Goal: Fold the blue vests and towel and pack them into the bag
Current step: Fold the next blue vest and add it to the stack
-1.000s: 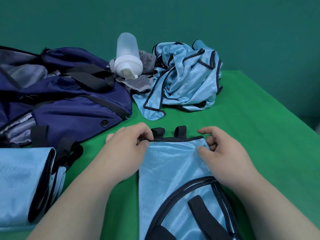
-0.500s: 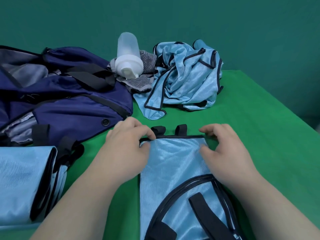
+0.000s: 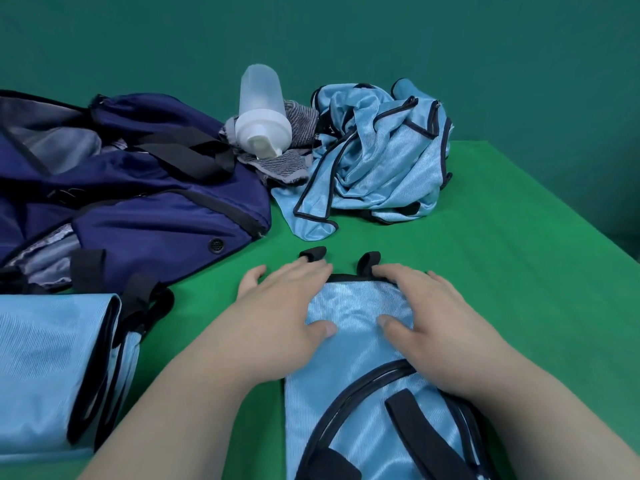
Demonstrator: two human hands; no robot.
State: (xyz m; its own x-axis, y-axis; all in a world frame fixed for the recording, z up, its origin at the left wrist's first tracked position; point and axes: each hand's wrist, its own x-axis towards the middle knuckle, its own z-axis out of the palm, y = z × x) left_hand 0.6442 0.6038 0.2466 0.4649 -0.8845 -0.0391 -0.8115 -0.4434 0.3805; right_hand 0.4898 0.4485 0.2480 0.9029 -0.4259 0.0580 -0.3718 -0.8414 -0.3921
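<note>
A light blue vest (image 3: 356,403) with black trim lies folded lengthwise on the green table in front of me. My left hand (image 3: 280,320) and my right hand (image 3: 436,323) both lie flat on its far end with fingers spread, pressing the cloth down. Two black strap loops (image 3: 369,261) stick out past the fingertips. A folded blue vest (image 3: 45,368) sits at the near left. A crumpled heap of blue vests (image 3: 377,157) lies at the back. The navy bag (image 3: 131,192) lies open at the left. A grey striped towel (image 3: 287,164) lies between bag and heap.
A translucent white shaker bottle (image 3: 261,112) lies tipped on the grey towel. The green table (image 3: 502,258) ends at the right edge, running diagonally back. A dark green wall stands behind everything.
Both hands have let go of the vest's far hem, which they were pinching, and now lie flat and spread on the cloth. The vest's end sits slightly farther from me.
</note>
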